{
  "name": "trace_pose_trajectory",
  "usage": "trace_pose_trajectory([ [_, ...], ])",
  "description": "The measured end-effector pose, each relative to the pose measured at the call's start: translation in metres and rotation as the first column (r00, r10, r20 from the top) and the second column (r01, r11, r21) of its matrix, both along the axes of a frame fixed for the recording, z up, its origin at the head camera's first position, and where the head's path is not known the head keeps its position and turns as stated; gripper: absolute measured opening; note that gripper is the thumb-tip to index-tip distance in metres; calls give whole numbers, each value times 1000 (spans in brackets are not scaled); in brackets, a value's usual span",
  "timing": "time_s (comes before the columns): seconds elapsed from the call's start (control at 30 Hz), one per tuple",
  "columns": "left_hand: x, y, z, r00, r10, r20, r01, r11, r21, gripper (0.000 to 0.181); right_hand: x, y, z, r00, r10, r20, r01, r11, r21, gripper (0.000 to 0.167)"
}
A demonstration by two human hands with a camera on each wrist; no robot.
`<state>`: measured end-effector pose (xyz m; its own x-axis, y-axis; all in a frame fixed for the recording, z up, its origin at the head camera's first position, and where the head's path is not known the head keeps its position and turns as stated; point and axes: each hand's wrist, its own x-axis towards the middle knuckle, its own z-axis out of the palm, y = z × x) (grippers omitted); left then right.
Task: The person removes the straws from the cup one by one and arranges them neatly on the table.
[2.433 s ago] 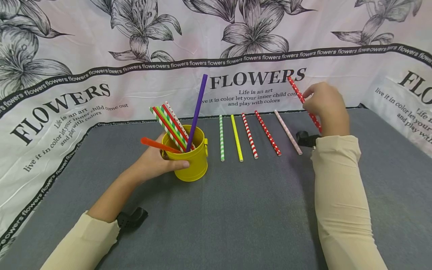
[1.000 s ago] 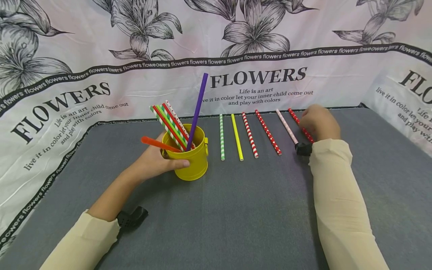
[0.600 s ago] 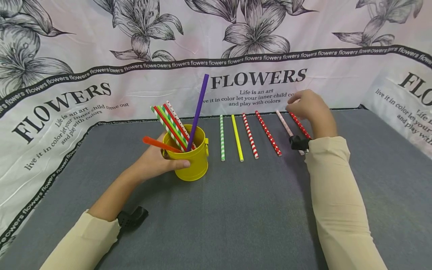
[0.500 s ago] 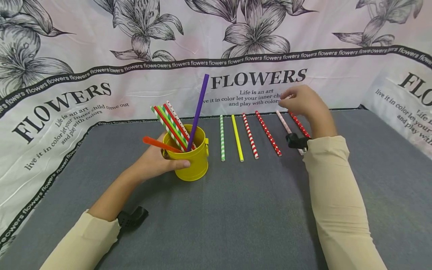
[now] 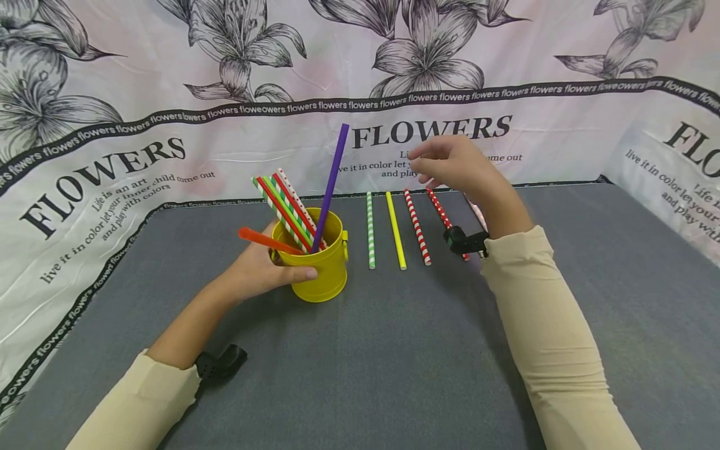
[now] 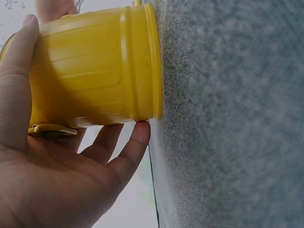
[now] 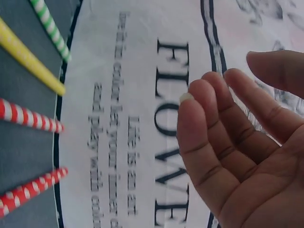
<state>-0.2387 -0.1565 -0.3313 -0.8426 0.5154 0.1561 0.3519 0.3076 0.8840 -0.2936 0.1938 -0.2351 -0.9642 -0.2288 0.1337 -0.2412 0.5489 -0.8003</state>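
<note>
My left hand (image 5: 255,265) grips a small yellow bucket (image 5: 320,284) from its left side, thumb across the front. In the left wrist view the bucket (image 6: 95,66) stands on the grey cloth, with fingers along its side. Several paper straws (image 5: 284,212) lean in it, with an orange straw (image 5: 269,241) and a tall purple straw (image 5: 332,181). My right hand (image 5: 461,165) hovers over the far ends of a row of straws, holding nothing. Its fingers are loosely bent in the right wrist view. Below it lie a red dotted straw (image 5: 439,207) and a pink straw (image 5: 476,212), partly covered.
Left of the right hand lie a green striped straw (image 5: 370,231), a yellow straw (image 5: 395,231) and a red striped straw (image 5: 417,228). The dark grey tablecloth (image 5: 360,369) meets a floral printed backdrop (image 5: 337,69). The rightmost red dotted straw is hidden behind the right arm.
My right hand lowered a red dotted straw to the right end of the row, let it go, then moved left above the row. The left hand stayed on the bucket.
</note>
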Motion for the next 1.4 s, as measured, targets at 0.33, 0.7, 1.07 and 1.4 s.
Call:
trace_pose_trajectory([
  [0.33, 0, 0, 0, 1000, 18, 6, -17, 1000, -9, 74, 3, -46, -14, 985, 171, -32, -171, 985, 1, 31],
  [0.7, 0, 1, -1, 1000, 11, -3, -11, 1000, 1, 74, 7, -97, -49, 908, 404, 110, -336, 860, -385, 36],
  [1.07, -1, 1, 1, 1000, 4, -12, -4, 1000, -1, 74, 23, -106, -37, 938, 346, 23, -321, 892, -319, 24],
  [1.4, -1, 1, -1, 1000, -5, -13, 5, 1000, 12, 69, 48, -106, -10, 912, 381, -150, -410, 855, -318, 23],
])
